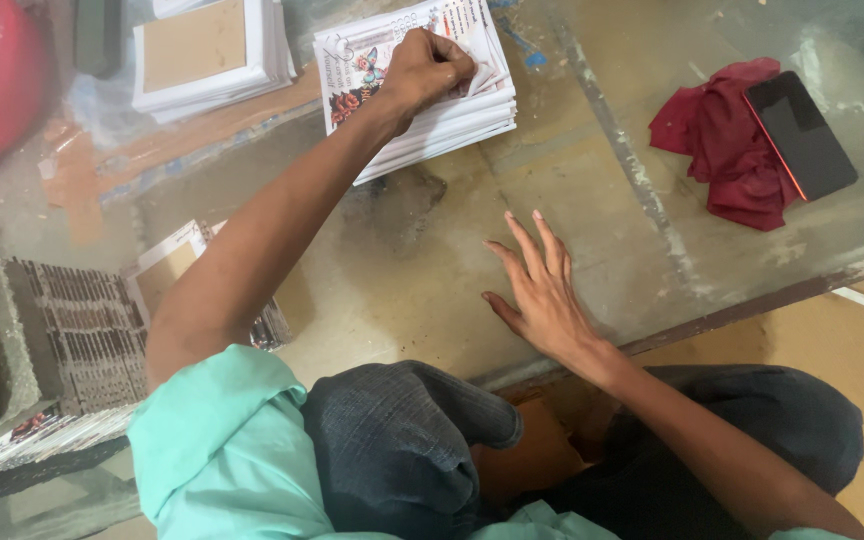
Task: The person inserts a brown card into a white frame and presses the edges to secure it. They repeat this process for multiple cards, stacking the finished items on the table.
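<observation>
Fingers [452, 62] of our left hand [424, 70] are curled shut, pinching the top sheet of the stack of printed cards [422, 100] at the far side of the worktop [592, 200]. That stack lies directly under them, its long axis running left to right. Our right hand [542, 295] rests flat with fingers spread, empty, well nearer us, so the left is the closer one.

Both bare arms in my view, extended from turquoise rolled sleeves.

I note the left hand [425, 68] reaching far forward, arm nearly straight, fingers curled in a pinch. The right hand [542, 290] lies flat, palm down, fingers spread, wrist bent.
</observation>
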